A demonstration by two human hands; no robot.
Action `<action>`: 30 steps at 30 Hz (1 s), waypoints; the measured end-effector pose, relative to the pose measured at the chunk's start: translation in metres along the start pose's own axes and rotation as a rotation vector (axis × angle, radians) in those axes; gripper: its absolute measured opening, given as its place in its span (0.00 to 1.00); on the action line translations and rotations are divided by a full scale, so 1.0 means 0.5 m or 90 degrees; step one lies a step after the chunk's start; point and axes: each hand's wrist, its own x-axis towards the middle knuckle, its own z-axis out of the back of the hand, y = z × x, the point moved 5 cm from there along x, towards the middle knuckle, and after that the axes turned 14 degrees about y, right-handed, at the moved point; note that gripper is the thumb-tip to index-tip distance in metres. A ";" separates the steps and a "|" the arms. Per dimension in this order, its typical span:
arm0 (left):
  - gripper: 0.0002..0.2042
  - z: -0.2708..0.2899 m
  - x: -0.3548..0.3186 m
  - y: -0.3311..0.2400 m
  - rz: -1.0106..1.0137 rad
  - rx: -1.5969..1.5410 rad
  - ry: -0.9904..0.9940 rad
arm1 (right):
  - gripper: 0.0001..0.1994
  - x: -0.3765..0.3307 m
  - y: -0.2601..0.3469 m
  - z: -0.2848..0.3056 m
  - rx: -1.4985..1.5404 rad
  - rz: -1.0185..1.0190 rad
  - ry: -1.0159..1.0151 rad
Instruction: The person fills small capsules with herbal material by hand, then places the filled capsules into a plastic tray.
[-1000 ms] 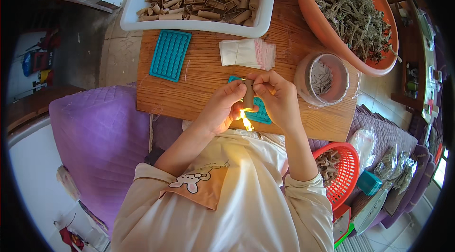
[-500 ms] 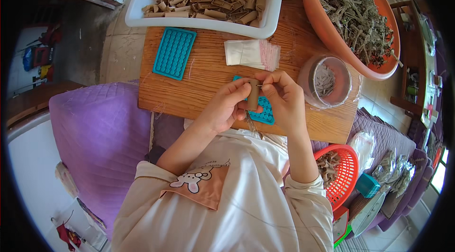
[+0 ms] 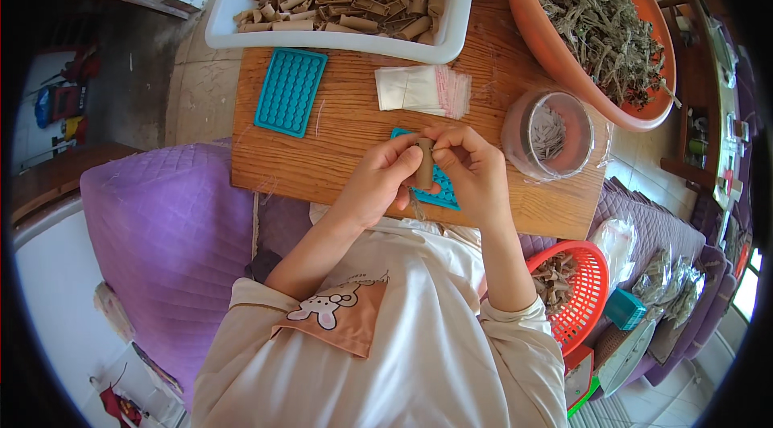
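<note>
My left hand point(image 3: 378, 178) is closed around a short brown tube point(image 3: 425, 169), which stands nearly upright in front of my body. A wispy dried sprig point(image 3: 416, 206) hangs below the tube. At the tube's upper right, my right hand point(image 3: 477, 174) has thumb and forefinger pinched together against its rim; whatever lies between the fingertips is too small to make out. Beneath both hands lies a turquoise moulded tray point(image 3: 444, 194), largely covered by them. A clear round tub point(image 3: 586, 138) holding small pale slips stands to the right of my right hand.
A white bin point(image 3: 338, 38) full of brown tube pieces stands at the back. A second turquoise tray point(image 3: 290, 94) and small clear bags point(image 3: 415, 88) lie on the wooden table point(image 3: 346, 122). An orange basin point(image 3: 519, 1) holds dried stalks; a red basket point(image 3: 594, 287) sits lower right.
My right fingertips have come in closer against the tube's top; a thin pale bit visible between them before is now hidden. The view has shifted slightly. My left hand keeps its hold.
</note>
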 end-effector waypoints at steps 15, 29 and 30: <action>0.17 -0.020 0.009 0.009 0.067 0.045 0.051 | 0.02 -0.036 0.002 0.015 -0.067 0.063 -0.022; 0.18 -0.081 0.028 0.023 0.093 0.095 0.230 | 0.06 -0.113 0.033 0.051 -0.179 0.181 0.010; 0.18 -0.086 0.031 0.019 0.090 0.096 0.229 | 0.08 -0.135 0.035 0.070 -0.193 0.168 -0.002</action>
